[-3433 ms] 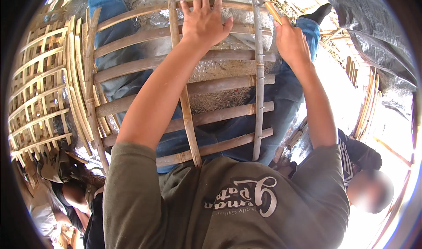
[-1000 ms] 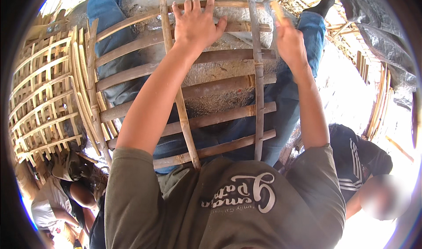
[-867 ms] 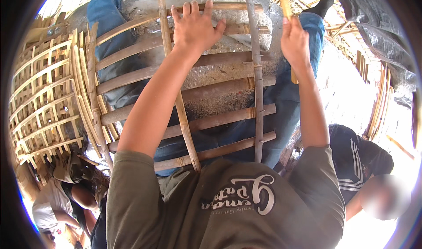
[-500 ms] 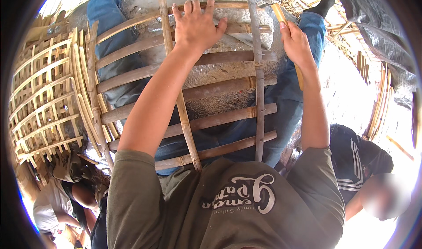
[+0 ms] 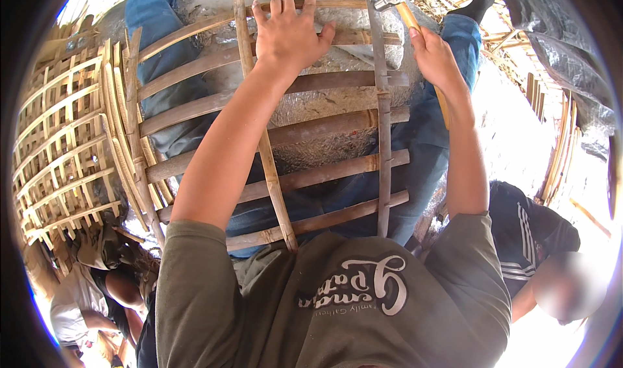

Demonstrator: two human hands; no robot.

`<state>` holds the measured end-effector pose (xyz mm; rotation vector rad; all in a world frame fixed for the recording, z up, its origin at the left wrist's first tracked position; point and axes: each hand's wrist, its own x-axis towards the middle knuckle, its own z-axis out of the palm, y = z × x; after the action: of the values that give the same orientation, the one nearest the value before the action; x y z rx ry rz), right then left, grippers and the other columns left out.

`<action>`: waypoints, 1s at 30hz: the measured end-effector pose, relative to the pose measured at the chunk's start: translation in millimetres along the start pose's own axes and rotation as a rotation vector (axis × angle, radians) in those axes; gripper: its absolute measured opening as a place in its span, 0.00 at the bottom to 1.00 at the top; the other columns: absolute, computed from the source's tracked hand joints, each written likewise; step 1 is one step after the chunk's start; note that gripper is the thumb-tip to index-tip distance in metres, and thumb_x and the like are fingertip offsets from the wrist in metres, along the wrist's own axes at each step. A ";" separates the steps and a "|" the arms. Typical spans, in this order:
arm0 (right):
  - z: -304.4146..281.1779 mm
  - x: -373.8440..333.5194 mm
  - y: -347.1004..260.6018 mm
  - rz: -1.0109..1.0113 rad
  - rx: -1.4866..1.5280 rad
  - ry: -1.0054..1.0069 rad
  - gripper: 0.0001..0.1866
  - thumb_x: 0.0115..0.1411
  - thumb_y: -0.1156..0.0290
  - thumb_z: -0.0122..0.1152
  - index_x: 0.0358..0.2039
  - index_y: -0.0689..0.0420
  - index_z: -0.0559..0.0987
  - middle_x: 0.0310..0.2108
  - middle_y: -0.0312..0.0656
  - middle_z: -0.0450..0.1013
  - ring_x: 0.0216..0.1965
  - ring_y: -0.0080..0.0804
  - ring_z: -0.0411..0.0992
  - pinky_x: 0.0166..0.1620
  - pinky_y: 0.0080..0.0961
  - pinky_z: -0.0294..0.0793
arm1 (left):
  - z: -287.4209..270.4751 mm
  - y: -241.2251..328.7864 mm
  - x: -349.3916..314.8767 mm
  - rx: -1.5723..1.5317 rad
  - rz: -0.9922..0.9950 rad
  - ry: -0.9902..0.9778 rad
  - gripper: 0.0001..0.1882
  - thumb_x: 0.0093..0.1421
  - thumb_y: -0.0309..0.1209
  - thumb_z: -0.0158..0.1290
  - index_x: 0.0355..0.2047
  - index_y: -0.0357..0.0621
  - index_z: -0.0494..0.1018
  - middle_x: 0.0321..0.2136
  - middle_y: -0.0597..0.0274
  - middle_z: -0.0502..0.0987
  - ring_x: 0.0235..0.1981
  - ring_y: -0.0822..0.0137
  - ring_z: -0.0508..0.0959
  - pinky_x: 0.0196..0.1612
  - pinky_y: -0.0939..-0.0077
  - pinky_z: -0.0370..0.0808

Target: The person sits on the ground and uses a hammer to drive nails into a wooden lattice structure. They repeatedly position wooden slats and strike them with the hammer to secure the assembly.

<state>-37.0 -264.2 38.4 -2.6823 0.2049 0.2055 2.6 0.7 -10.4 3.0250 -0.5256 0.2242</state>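
Observation:
A lattice of split bamboo slats (image 5: 324, 135) lies across my legs and over a grey stone block (image 5: 311, 102). My left hand (image 5: 285, 37) rests on its far part, fingers curled over the farthest slat and thumb spread to the right. In my right hand (image 5: 439, 59) is a hammer (image 5: 407, 15) with a pale wooden handle and a metal head. The hammer head hangs close to the far end of the lattice's right cross strip (image 5: 381, 76), and its handle runs back under my wrist. A few thin nail points stick out along that strip.
On the left stand finished-looking bamboo lattices (image 5: 61, 147) and a bundle of strips (image 5: 123, 128). One person (image 5: 91, 296) sits at lower left, another (image 5: 532, 238) at lower right. Dark plastic sheeting (image 5: 571, 63) hangs at far right, near more bamboo strips (image 5: 561, 154).
The hammer and my right hand have shifted slightly left and away from me, nearer the right strip's far end. My left hand keeps its place; the lattice has moved very slightly.

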 end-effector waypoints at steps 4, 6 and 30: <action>0.9 -1.9 -8.5 -0.023 -0.010 0.034 0.22 0.73 0.56 0.43 0.39 0.65 0.75 0.31 0.61 0.76 0.38 0.63 0.74 0.44 0.50 0.72 | -1.5 -1.3 -0.8 -0.006 -0.001 -0.016 0.35 0.66 0.58 0.41 0.67 0.51 0.62 0.58 0.44 0.68 0.63 0.47 0.65 0.67 0.35 0.54; 1.2 -0.2 -11.6 -0.014 -0.045 0.025 0.22 0.72 0.57 0.43 0.39 0.65 0.75 0.32 0.62 0.76 0.39 0.62 0.74 0.44 0.49 0.72 | -2.6 -1.8 0.0 -0.014 -0.001 -0.031 0.35 0.67 0.58 0.41 0.67 0.51 0.62 0.58 0.43 0.68 0.64 0.47 0.65 0.67 0.35 0.54; -3.6 -11.4 -28.5 0.033 -0.015 0.214 0.19 0.74 0.59 0.41 0.40 0.63 0.73 0.26 0.59 0.77 0.31 0.57 0.79 0.35 0.48 0.78 | -7.1 1.9 -0.8 0.017 -0.011 -0.075 0.36 0.68 0.59 0.38 0.68 0.51 0.60 0.59 0.44 0.67 0.64 0.48 0.64 0.67 0.36 0.53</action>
<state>-42.7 -239.1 55.5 -2.7150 0.3143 -0.0711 0.3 -0.2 -3.4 3.0615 -0.5151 0.1159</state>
